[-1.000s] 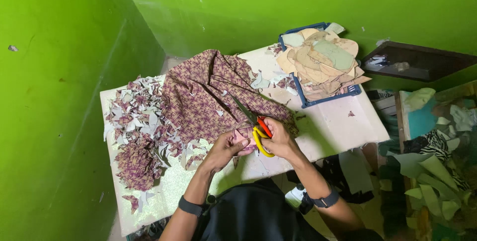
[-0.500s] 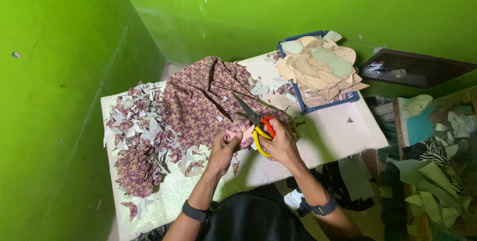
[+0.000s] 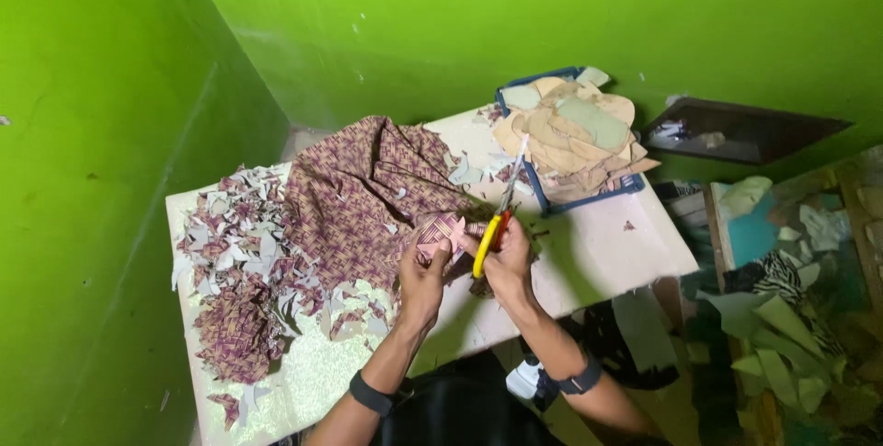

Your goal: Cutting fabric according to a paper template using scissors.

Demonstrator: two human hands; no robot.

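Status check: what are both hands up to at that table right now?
Left hand pinches small patterned fabric piece. Right hand grips yellow-handled scissors, blades pointing up. Scrap pile lies left, apart.

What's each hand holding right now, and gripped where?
Right hand holds the scissors by their yellow and red handles, blades pointing away. Left hand pinches a small patterned fabric piece at its near edge.

The scissors (image 3: 497,216) now stand more upright in the right hand (image 3: 509,260) than a second ago, their blades pointing up and away from the hands rather than lying low across the patterned cloth (image 3: 368,198). The left hand (image 3: 423,273) now holds a small cut piece of patterned fabric (image 3: 440,230) lifted just beside the scissors' yellow handles, where earlier it pressed down nearer the bench (image 3: 598,253).
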